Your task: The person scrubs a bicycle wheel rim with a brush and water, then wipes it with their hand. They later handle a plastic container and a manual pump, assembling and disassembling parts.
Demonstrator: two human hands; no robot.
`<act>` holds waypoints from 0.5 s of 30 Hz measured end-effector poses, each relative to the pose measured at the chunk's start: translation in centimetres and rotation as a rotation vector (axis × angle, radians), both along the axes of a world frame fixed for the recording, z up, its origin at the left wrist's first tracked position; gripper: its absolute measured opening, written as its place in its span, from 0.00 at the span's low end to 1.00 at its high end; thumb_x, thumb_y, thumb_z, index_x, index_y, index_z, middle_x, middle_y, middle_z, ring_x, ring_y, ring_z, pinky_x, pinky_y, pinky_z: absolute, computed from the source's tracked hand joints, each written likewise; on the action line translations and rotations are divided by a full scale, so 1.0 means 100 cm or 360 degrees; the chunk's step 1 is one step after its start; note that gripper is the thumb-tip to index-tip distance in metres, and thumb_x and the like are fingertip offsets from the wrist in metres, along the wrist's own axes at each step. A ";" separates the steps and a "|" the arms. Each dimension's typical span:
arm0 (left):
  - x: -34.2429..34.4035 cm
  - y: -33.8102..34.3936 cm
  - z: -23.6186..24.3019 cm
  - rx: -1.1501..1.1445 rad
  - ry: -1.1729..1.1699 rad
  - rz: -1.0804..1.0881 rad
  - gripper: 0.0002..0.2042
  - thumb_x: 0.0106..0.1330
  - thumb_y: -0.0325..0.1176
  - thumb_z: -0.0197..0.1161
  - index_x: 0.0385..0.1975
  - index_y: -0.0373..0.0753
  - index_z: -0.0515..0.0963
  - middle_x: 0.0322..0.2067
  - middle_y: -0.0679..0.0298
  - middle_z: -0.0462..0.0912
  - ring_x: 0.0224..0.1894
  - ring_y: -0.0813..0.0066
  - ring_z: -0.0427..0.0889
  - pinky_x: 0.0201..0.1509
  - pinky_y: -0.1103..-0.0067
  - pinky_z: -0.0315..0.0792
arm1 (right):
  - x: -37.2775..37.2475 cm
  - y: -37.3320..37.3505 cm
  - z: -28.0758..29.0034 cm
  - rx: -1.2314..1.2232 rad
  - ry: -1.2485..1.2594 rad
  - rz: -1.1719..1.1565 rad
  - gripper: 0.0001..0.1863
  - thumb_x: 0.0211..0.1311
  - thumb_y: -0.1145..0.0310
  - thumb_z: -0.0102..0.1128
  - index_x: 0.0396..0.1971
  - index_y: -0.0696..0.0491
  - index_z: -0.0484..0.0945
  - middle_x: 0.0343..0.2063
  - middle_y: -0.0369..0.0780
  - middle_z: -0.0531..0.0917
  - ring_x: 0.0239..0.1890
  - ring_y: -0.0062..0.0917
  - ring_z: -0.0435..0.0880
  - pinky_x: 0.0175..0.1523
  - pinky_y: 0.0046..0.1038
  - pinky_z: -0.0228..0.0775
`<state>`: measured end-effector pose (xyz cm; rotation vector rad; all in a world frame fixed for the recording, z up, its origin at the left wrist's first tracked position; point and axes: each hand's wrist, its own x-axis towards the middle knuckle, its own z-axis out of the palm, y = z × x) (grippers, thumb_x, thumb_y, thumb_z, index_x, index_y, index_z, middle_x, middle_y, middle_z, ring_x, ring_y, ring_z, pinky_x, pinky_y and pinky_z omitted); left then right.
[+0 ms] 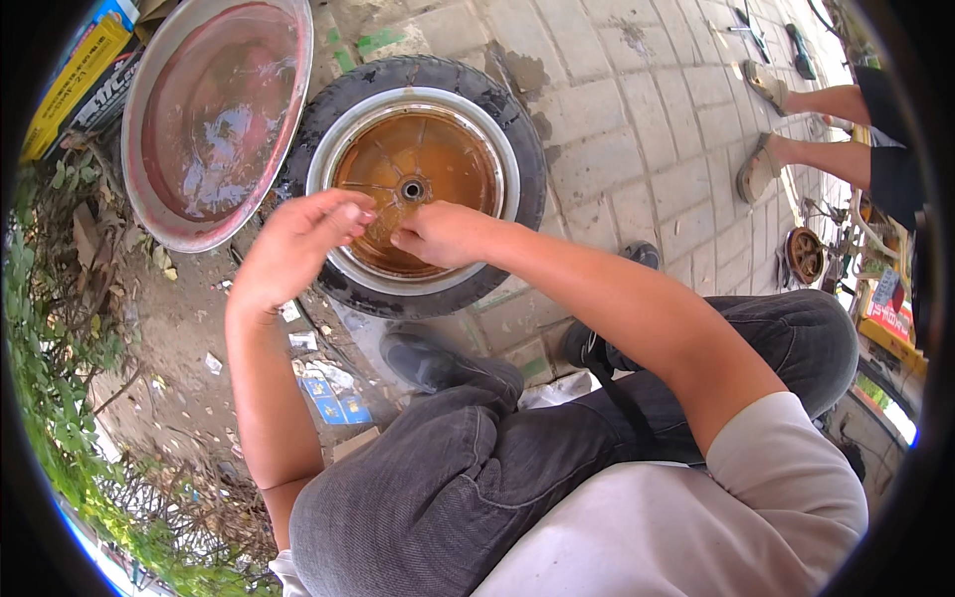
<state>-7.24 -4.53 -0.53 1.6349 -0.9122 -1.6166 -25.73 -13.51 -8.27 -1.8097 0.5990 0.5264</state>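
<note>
A small wheel (534,159) with a black, partly wet tyre lies flat on the paving in front of me. Inside its silver rim is a rusty brown hub face (438,149) with raised ribs, and a metal ring surrounds the centre hole (412,188). My left hand (298,239) hovers over the near left side of the rim, thumb and fingers brought together at the tips. My right hand (448,235) is curled low over the near part of the hub, just below the centre hole. Whatever either hand pinches is hidden or too small to make out.
A large metal basin (134,149) of murky reddish water stands left of the wheel. Yellow and black boxes (85,85) are behind it, plants (60,388) at left. Another person's sandalled feet (758,167), hand tools (753,38) and a rusty wheel part (804,255) are at right.
</note>
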 end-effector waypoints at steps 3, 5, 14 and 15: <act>-0.021 0.006 -0.010 -0.0451 -0.0704 -0.0501 0.13 0.67 0.35 0.56 0.44 0.31 0.76 0.34 0.57 0.82 0.38 0.73 0.78 0.47 0.78 0.70 | 0.020 0.029 -0.038 0.0791 -0.0316 -0.1128 0.14 0.64 0.64 0.54 0.38 0.61 0.78 0.35 0.45 0.82 0.39 0.28 0.79 0.45 0.31 0.69; -0.008 0.002 0.006 -0.0049 -0.0645 -0.0205 0.13 0.68 0.35 0.56 0.43 0.31 0.77 0.33 0.59 0.82 0.37 0.76 0.78 0.46 0.79 0.70 | 0.026 0.037 -0.045 0.1108 -0.0275 -0.1443 0.13 0.64 0.67 0.53 0.40 0.61 0.78 0.36 0.42 0.82 0.39 0.24 0.77 0.46 0.28 0.69; 0.188 -0.006 -0.109 0.0173 -0.0804 0.0909 0.18 0.69 0.40 0.52 0.46 0.28 0.74 0.36 0.59 0.81 0.37 0.71 0.79 0.45 0.78 0.71 | -0.010 0.048 -0.037 0.0142 -0.0514 -0.0038 0.24 0.67 0.58 0.48 0.56 0.58 0.70 0.50 0.51 0.77 0.51 0.44 0.76 0.56 0.34 0.67; 0.172 -0.022 -0.098 0.0260 -0.0423 0.0942 0.17 0.70 0.39 0.52 0.45 0.30 0.74 0.34 0.61 0.80 0.35 0.73 0.78 0.43 0.79 0.71 | -0.026 0.032 -0.035 0.0077 -0.0443 0.0151 0.23 0.66 0.56 0.47 0.53 0.56 0.73 0.46 0.51 0.79 0.48 0.45 0.77 0.54 0.37 0.67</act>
